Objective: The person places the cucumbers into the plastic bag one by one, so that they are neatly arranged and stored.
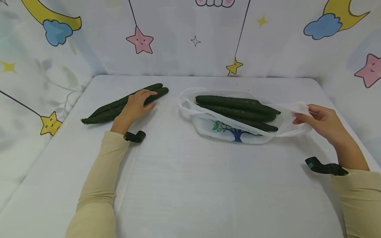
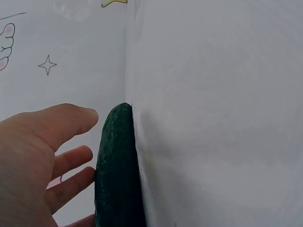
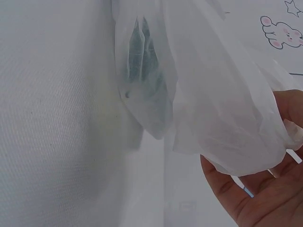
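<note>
Two dark green cucumbers (image 1: pixel 104 116) lie side by side on the left of the table, slanting away. My left hand (image 1: pixel 134 106) is over their far half, thumb and fingers spread apart. In the left wrist view its fingertips are right at the side of one cucumber (image 2: pixel 116 175), not curled round it. Right of centre lies a white plastic bag (image 1: pixel 205 127) with a tree print, its opening showing three cucumbers (image 1: pixel 229 100) inside. My right hand (image 1: pixel 322 122) pinches the bag's right end between thumb and fingers; the right wrist view shows the gathered plastic (image 3: pixel 218 104) there.
A white cloth covers the table (image 1: pixel 193 185). Behind it and along both sides stands a pale curtain (image 1: pixel 172 56) printed with stars, moons and clouds. Each wrist wears a small black camera mount, one on the left (image 1: pixel 135 136) and one on the right (image 1: pixel 325 167).
</note>
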### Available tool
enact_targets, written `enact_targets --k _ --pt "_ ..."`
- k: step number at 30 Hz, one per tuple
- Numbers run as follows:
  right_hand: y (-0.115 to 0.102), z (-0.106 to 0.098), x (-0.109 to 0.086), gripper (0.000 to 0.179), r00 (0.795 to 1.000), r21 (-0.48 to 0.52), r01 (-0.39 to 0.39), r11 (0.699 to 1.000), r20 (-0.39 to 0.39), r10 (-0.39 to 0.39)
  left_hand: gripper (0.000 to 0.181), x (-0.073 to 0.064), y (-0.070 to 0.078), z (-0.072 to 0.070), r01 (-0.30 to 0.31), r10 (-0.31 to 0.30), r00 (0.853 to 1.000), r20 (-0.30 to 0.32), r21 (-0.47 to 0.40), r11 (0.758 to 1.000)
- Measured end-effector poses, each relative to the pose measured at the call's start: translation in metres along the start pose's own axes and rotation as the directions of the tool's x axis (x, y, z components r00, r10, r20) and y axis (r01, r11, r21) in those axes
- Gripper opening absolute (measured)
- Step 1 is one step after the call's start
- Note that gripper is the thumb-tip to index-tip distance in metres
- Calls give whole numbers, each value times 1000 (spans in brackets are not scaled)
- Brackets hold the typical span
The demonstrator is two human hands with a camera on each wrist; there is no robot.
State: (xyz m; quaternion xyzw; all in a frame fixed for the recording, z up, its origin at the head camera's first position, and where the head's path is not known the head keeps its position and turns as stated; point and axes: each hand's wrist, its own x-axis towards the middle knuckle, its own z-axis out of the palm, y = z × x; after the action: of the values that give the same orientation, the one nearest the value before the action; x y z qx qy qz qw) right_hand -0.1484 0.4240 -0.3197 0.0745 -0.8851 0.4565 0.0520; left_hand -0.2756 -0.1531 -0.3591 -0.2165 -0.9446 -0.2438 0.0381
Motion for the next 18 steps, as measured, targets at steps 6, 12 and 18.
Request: enact_targets --k 6,12,18 --pt "-1 -1 0 21 1000 1 -18 1000 5 18 51 -2 -6 -3 76 -77 996 41 26 997" --pt "0 0 1 21 1000 -8 -20 1000 3 20 56 -4 -6 -7 140 -144 987 78 50 989" --pt "-2 1 0 17 1000 -17 -28 999 9 28 58 -4 -5 -8 156 -163 983 87 78 985"
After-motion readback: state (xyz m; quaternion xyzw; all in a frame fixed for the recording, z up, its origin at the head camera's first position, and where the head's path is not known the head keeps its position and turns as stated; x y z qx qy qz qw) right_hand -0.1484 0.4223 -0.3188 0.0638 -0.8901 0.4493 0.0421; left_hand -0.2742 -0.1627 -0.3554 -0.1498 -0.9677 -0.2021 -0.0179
